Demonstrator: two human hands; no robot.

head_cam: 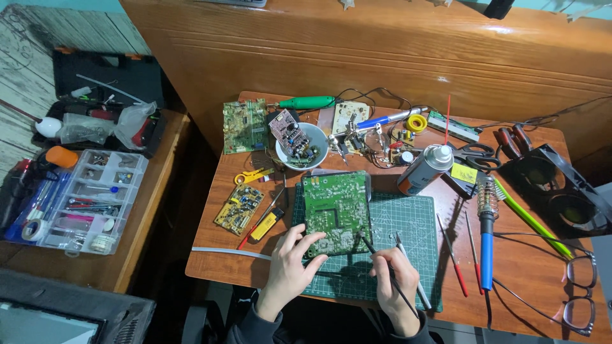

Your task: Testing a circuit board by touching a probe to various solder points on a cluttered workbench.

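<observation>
Green circuit board lies on the cutting mat at the counter's near edge. Left hand rests on its 7 o'clock corner, fingers spread; right hand pinches a thin dark tool whose tip meets its 5 o'clock edge. Three boards lie at 10 o'clock; the white bowl at 12 o'clock holds one.

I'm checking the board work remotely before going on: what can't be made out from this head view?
- Tip of the thin tool on the green circuit board: too small to tell contact.
- Board's near-left corner: covered by the left hand.
- Board's components: too small.
- Right hand grip: fingers hide it.
- Glasses: cut off by the right edge.
</observation>
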